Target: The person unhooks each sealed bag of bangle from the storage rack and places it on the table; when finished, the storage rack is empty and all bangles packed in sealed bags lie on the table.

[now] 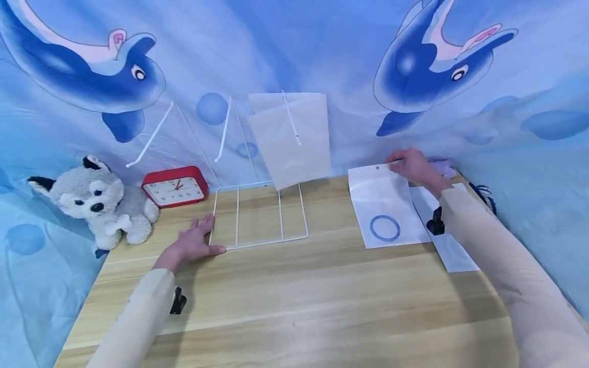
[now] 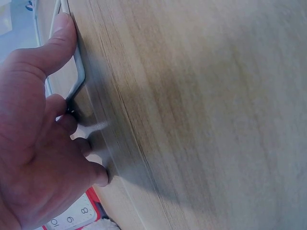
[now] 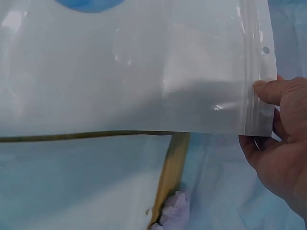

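My left hand [image 1: 195, 243] holds the near left corner of a white wire rack [image 1: 257, 244], its thumb along the front wire. In the left wrist view the fingers are bent beside the rack's corner, fingertips at the tabletop. My right hand [image 1: 411, 164] pinches the top corner of a white zip bag [image 1: 368, 199] with a blue ring printed on it. The right wrist view shows the thumb on the bag's zip strip [image 3: 250, 57], near a small punched hole. Another white bag [image 1: 453, 250] lies partly under the right forearm. White bags [image 1: 294, 138] hang on the rack's right prong.
At the back left stands a red alarm clock [image 1: 175, 186], with a grey-and-white plush dog [image 1: 103, 202] beside it. A crumpled lilac item [image 1: 444, 167] lies at the back right. Blue dolphin-print cloth [image 1: 285, 46] lines the back and sides of the wooden table [image 1: 294, 306].
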Demonstrator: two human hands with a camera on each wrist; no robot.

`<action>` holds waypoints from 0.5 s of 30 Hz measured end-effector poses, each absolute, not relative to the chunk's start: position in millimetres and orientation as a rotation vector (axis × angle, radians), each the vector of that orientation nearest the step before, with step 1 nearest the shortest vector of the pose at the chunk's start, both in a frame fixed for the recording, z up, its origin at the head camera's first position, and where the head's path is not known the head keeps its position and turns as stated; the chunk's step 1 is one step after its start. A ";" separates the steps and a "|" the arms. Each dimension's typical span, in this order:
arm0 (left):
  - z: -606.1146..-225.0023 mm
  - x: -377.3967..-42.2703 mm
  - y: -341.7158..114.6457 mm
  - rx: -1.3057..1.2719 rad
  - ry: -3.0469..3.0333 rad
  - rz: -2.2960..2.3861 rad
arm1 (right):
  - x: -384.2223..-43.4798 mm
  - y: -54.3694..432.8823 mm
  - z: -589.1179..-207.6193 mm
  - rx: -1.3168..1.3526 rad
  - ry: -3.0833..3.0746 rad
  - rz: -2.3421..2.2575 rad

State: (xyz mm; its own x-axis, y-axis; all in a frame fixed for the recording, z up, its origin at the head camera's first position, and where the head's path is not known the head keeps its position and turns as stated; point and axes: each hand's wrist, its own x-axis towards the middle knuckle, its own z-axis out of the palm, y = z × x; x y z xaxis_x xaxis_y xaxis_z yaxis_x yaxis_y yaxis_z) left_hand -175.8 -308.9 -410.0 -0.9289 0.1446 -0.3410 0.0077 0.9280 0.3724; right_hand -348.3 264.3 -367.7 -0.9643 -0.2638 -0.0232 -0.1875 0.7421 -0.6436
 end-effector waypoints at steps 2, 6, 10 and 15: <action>-410.4 -175.1 -309.1 0.111 2.722 0.523 | -349.5 263.6 -372.4 -0.358 2.837 -1.026; -410.6 -174.2 -308.1 0.092 2.718 0.526 | -352.7 263.3 -380.6 -0.347 2.876 -1.024; -409.4 -172.8 -307.0 0.078 2.725 0.523 | -356.6 263.2 -387.1 -0.339 2.899 -1.010; -410.0 -173.1 -307.9 0.070 2.732 0.519 | -359.0 263.0 -391.6 -0.391 2.959 -0.943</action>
State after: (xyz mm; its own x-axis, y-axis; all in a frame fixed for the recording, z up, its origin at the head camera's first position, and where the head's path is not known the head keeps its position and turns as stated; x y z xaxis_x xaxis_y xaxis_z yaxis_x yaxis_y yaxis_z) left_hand -173.1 -307.9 -410.0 -0.9347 0.1138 -0.3367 -0.0177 0.9313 0.3639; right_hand -359.0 263.0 -391.6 -0.9686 -0.2400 0.0643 -0.2330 0.7873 -0.5708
